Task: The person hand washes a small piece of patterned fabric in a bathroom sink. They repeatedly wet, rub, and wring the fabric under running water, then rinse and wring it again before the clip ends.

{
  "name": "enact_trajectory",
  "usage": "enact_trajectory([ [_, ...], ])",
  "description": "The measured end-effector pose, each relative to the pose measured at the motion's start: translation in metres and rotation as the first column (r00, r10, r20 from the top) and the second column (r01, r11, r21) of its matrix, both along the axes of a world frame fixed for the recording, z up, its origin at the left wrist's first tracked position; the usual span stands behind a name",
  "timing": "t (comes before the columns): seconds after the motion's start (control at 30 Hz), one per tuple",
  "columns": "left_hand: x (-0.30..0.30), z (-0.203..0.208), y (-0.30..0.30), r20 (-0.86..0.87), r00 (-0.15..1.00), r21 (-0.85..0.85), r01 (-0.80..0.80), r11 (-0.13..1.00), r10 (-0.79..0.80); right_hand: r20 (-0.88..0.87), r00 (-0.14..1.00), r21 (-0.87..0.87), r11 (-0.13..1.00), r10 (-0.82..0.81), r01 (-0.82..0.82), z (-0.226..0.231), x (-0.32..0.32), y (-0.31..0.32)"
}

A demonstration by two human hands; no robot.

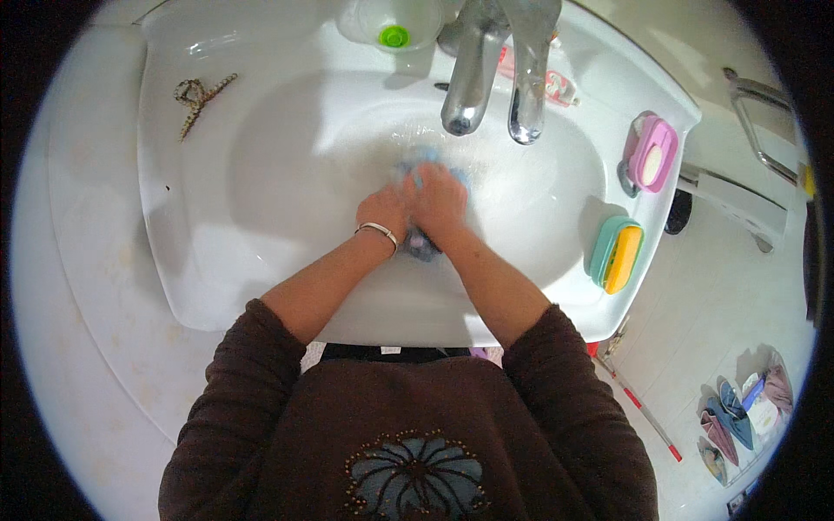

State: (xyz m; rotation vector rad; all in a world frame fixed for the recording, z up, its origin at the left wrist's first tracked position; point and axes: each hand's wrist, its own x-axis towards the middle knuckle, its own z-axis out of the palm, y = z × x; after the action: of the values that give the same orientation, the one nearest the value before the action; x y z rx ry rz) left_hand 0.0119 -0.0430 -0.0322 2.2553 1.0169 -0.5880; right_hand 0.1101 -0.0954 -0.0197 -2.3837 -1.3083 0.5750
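Observation:
Inside the white sink, my left hand and my right hand press close together, side by side. Both are closed on a wet blue-grey cloth. Part of the cloth shows blue beyond the fingertips, and a darker bunch hangs between the wrists. The fingers are partly smeared by motion, and most of the cloth is hidden under them. A pale bracelet circles my left wrist. Just beyond my hands, the chrome tap reaches over the basin.
On the right rim sit a pink soap dish with white soap and a teal soap dish with yellow soap. A patterned hair tie lies on the left rim. Behind stand a translucent container and a red-white tube.

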Motion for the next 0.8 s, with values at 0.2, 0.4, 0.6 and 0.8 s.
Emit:
enact_trajectory([
  [0.2, 0.008, 0.026, 0.002, -0.152, 0.975, -0.052, 0.155, 0.987, -0.161, 0.367, 0.895, 0.159, 0.93, 0.255, -0.331, -0.019, 0.029, 0.051],
  [0.4, -0.012, 0.051, 0.01, 0.038, 0.999, -0.088, 0.002, 0.996, 0.001, 0.276, 0.909, 0.185, 0.911, 0.313, -0.37, -0.045, 0.062, 0.051],
  [0.6, -0.051, 0.091, 0.015, 0.149, 0.985, -0.012, 0.084, 0.996, -0.081, -0.089, 0.995, 0.149, 0.988, 0.052, -0.038, 0.014, 0.093, -0.006],
  [0.8, -0.021, 0.043, 0.003, 0.052, 0.996, -0.078, 0.071, 0.994, -0.067, -0.332, 0.764, 0.259, 0.833, 0.553, -0.49, 0.092, 0.028, -0.062],
])
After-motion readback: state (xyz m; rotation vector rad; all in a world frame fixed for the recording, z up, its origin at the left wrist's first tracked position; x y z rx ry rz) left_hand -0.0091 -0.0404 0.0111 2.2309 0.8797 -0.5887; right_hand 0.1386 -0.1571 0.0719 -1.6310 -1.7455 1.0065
